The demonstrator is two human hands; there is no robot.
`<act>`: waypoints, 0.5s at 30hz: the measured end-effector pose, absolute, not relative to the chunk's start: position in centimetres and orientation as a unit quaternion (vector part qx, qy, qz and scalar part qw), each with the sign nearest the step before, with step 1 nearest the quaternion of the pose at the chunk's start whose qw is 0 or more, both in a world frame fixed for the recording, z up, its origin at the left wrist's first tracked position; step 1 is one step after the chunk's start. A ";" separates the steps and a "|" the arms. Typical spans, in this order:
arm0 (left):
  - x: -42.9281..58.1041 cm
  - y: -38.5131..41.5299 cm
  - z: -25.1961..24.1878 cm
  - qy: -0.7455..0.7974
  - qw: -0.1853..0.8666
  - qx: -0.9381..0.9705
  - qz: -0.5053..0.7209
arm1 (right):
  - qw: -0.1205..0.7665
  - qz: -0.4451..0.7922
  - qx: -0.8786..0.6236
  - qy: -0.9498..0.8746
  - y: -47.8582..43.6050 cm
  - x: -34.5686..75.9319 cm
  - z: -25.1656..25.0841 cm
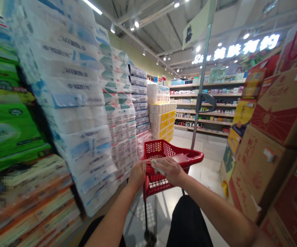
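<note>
The red basket (163, 151) points away from the body, long axis fwd. L hand (138, 173) fingers clenched on near rim; R hand (171, 169) fingers grasp white cloth (155, 167).

The right hand (170, 170) hides most of a cloth (155, 166).

basket (172, 154): red, walls in a perforated grid pattern; cloth (155, 167): white; tissue packs (71, 89): white with blue bands and dark lettering; side packs (7, 127): green; cartons (274, 120): brown with red print; far stack (163, 118): white above, yellow below; trousers (189, 223): black
</note>
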State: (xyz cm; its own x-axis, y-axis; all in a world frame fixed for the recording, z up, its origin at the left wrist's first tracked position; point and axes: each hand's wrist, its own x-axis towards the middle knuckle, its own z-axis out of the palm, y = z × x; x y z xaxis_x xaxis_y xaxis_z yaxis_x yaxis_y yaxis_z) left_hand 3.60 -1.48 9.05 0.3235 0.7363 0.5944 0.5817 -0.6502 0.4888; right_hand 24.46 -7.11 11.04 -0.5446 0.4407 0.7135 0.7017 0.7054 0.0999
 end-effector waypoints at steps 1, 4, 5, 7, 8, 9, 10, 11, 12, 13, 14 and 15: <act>3.1 -1.2 9.2 0.415 0.109 0.805 0.409 | 0.349 -0.198 -0.324 -0.857 -7.1 24.8 11.0; 1.7 -0.3 10.0 0.438 0.154 0.794 0.393 | 0.358 -0.208 -0.341 -0.844 -7.5 26.8 10.9; 1.3 -0.1 10.4 0.453 0.164 0.786 0.387 | 0.361 -0.209 -0.357 -0.836 -7.8 27.6 10.9; 0.9 0.1 11.3 0.492 0.169 0.774 0.361 | 0.374 -0.211 -0.391 -0.814 -8.6 28.8 10.9; 0.9 0.1 11.7 0.511 0.157 0.774 0.338 | 0.380 -0.210 -0.408 -0.803 -9.0 29.1 10.9; 1.1 -0.1 12.2 0.528 0.136 0.779 0.308 | 0.382 -0.206 -0.424 -0.795 -9.5 29.1 10.9; 1.4 -0.3 12.6 0.540 0.104 0.790 0.273 | 0.381 -0.199 -0.439 -0.789 -9.8 28.8 11.1; 1.9 -0.6 12.9 0.547 0.063 0.800 0.239 | 0.375 -0.189 -0.452 -0.787 -10.1 28.2 11.2; 2.4 -1.0 13.2 0.551 0.020 0.808 0.208 | 0.368 -0.175 -0.461 -0.788 -10.2 27.4 11.5; 3.0 -1.3 13.4 0.550 -0.019 0.815 0.181 | 0.365 -0.162 -0.463 -0.791 -10.3 26.4 11.7; 3.5 -1.7 13.4 0.548 -0.049 0.820 0.161 | 0.367 -0.149 -0.461 -0.794 -10.2 25.2 12.0; 4.0 -1.9 13.4 0.545 -0.071 0.822 0.148 | 0.374 -0.136 -0.456 -0.796 -9.9 23.9 12.1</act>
State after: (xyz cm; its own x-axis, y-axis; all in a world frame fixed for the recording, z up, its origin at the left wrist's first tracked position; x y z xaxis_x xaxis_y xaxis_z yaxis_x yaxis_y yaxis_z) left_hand 4.02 -1.93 13.42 0.3614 0.8757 0.3203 0.9176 -0.3950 0.0445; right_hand 23.91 -9.93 12.13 -0.3043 0.6235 0.7201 0.8278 0.5471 -0.1239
